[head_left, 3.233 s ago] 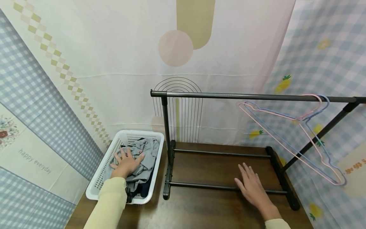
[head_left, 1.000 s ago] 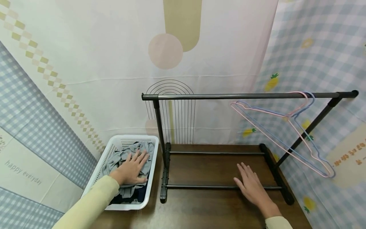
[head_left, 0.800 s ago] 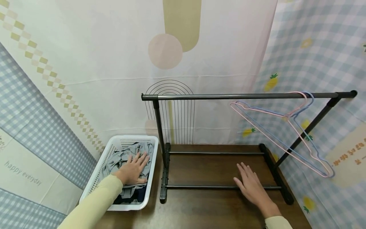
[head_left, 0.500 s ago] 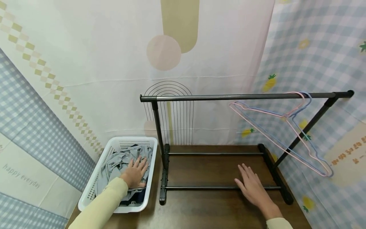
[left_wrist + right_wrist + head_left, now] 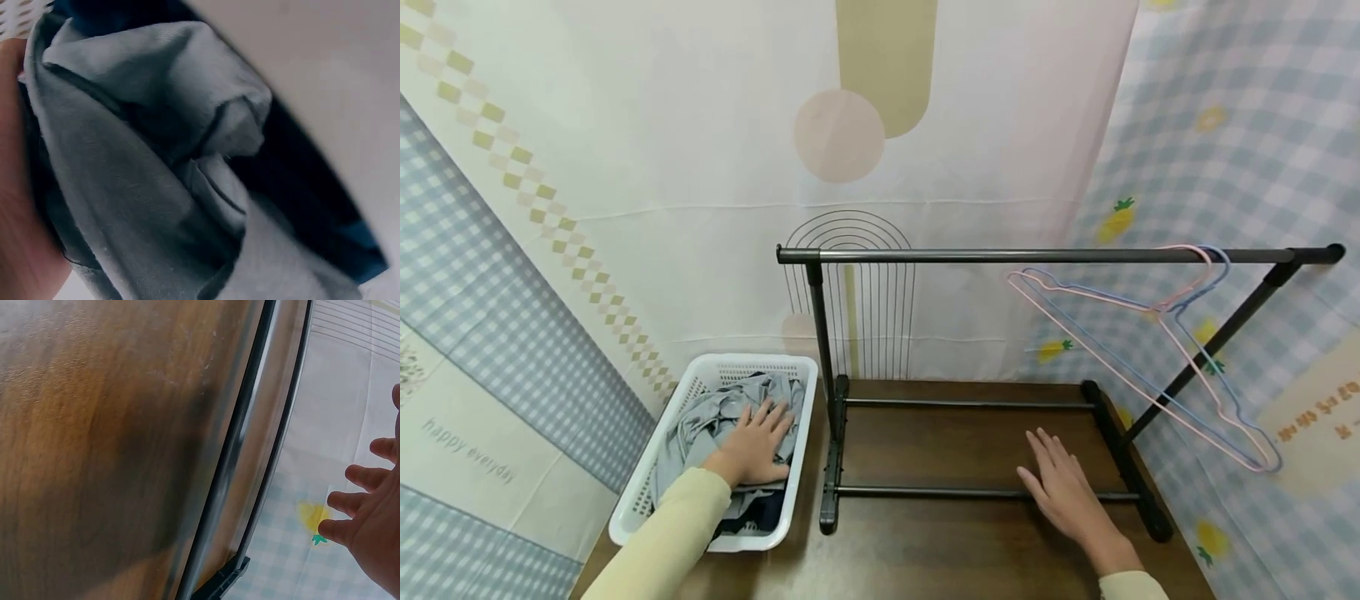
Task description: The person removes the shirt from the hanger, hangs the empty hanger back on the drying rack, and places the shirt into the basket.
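One white perforated plastic basket [image 5: 655,475] sits at 9 o'clock on the brown wooden tabletop [image 5: 940,550], and two wire hangers [image 5: 1157,350], pink and blue, hang on one black metal rack [image 5: 1000,255]. The left hand [image 5: 752,446] lies with fingers spread on the crumpled grey garment [image 5: 700,421] inside the basket. The right hand [image 5: 1063,492] rests flat and open at 4 o'clock across the rack's lower bar.

Readable text: one phrase only.
"happy everyday" in grey script sits on the white band of the checked backdrop cloth [image 5: 467,450] at about 8 o'clock in the head view. Orange characters on the beige patch [image 5: 1318,421] at 4 o'clock are too small to read. Wrist views show no lettering.
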The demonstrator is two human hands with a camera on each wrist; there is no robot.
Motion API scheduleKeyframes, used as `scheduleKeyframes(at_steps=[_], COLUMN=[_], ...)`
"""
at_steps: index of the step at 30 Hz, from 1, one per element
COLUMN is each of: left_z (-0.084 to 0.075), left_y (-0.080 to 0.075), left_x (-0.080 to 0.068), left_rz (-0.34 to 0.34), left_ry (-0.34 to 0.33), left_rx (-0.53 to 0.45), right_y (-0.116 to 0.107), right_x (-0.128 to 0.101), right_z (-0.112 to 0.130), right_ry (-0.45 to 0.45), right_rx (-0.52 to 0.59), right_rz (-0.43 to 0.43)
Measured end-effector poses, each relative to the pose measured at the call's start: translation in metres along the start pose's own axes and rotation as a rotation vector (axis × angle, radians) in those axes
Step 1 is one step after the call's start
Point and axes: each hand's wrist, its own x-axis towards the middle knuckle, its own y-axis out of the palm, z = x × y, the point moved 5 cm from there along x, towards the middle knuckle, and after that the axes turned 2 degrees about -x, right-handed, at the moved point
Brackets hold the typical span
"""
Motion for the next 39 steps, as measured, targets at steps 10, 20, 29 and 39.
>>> scheduleKeyframes(at_steps=[10,20,29,39], left_z=[0.033,0.049,0.044,0.038], left_y=[-0.035,-0.005,-0.006,0.002], left_x=[-0.024,-0.047,-0.042,-0.042], left_rz=[-0.359,-0.149,-0.098,-0.058], left_ry=[-0.429,-0.855,-0.879,-0.902], left_rx=[-0.290,-0.601,-0.679,-0.747], right_y=[0.003,0.006,0.007,0.006], right_x=[0.002,0.001,0.000,-0.002], right_z=[0.002,-0.002,-0.002,-0.005], right_ry=[0.002,0.005,-0.008,-0.006], right_rx=[0.008,0.025,0.023,0.035], right_rz=[0.013,0.024,0.022,0.030])
